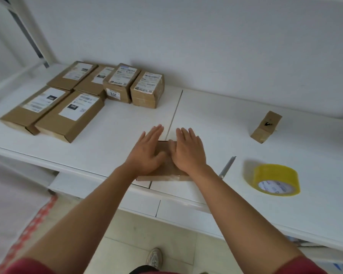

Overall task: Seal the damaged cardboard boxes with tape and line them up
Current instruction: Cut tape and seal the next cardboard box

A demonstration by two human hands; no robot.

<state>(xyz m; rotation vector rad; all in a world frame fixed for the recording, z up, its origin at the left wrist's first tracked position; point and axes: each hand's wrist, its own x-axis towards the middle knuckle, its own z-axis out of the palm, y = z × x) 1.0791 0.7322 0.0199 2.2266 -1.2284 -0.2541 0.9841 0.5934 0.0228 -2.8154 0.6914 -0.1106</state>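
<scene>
At the near edge of the white table [216,123], a flat cardboard box [162,172] lies under both palms. Left hand [147,153] and right hand [187,153] press flat, fingers straight, gripping nothing. Box likely light, stiff, taped top slick; best taken by its side edges. Tape roll [275,179] to the right; lined-up boxes [75,99] far left.

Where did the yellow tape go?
In the head view the yellow tape roll lies on the white table at the right, near the front edge, just right of the knife and the right hand.
</scene>
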